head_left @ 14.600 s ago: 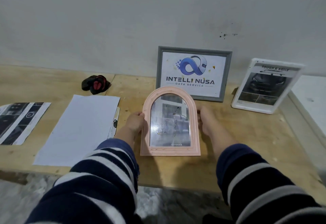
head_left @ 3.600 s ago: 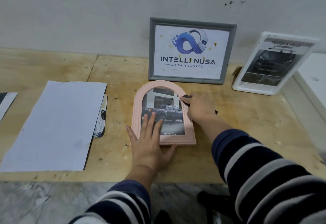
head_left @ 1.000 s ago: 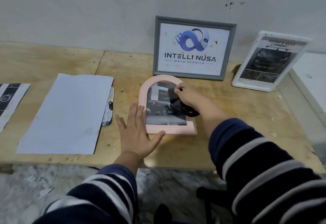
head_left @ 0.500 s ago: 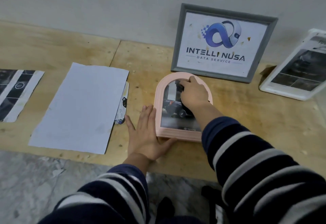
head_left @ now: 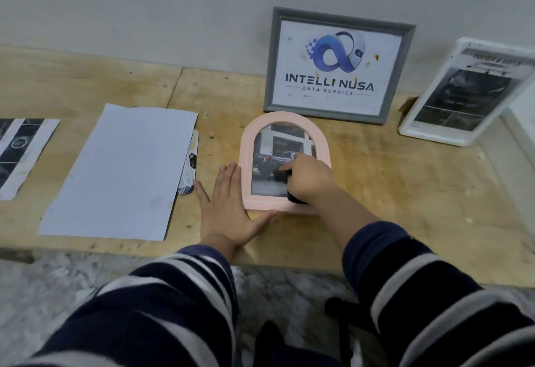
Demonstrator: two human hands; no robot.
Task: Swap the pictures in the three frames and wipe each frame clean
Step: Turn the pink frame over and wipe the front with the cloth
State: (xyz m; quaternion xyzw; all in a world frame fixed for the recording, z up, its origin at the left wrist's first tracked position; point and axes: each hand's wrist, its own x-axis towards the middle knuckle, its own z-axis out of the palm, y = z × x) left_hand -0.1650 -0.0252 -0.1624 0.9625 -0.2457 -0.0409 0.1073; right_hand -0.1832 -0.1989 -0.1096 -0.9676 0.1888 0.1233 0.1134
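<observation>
Pink frame (head_left: 285, 164) lies flat on the bench (head_left: 405, 193), long axis running away from the person, arch at the far end. Right hand (head_left: 311, 177) sits over the lower right of the glass, fingers curled round a dark cloth (head_left: 282, 175). Left hand (head_left: 231, 207), fingers straight, presses flat against the frame's near-left corner, bracing it. Unwiped glass lies mostly toward the arch.

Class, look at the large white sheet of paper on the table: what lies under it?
Under the white sheet, a printed picture pokes out along its right edge, showing a strip with dark markings. The rest of that picture is covered, so its image cannot be made out.
</observation>
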